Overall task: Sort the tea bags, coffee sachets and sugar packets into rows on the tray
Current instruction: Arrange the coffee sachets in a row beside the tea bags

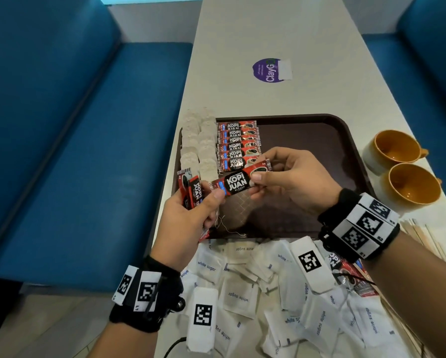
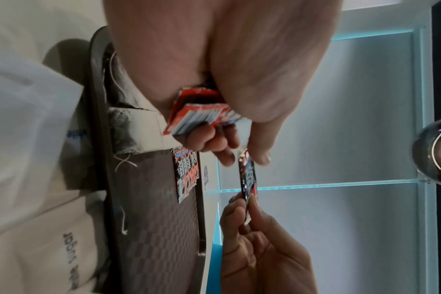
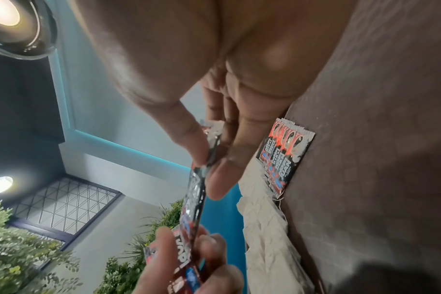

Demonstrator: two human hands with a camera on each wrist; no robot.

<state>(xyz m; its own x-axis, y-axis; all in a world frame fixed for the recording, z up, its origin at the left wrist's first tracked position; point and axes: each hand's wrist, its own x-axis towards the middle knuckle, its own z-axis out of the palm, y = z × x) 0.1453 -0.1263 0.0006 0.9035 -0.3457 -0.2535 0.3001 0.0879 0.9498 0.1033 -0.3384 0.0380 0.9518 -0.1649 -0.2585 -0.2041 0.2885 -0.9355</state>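
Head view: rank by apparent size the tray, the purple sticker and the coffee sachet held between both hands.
1. tray, largest
2. coffee sachet
3. purple sticker, slightly smaller, but farther from the camera, so the last two are unsure.

Table [image 1: 255, 34]: tray [image 1: 345, 140], cups [image 1: 397, 148], sugar packets [image 1: 242, 295].

The coffee sachets [image 1: 238, 180] read "KOPI JUAN", the sugar packets [image 1: 238, 298] "white sugar", the purple sticker [image 1: 265, 70] "ClayG".

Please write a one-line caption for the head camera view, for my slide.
Both hands, left hand and right hand, hold one coffee sachet above the tray.
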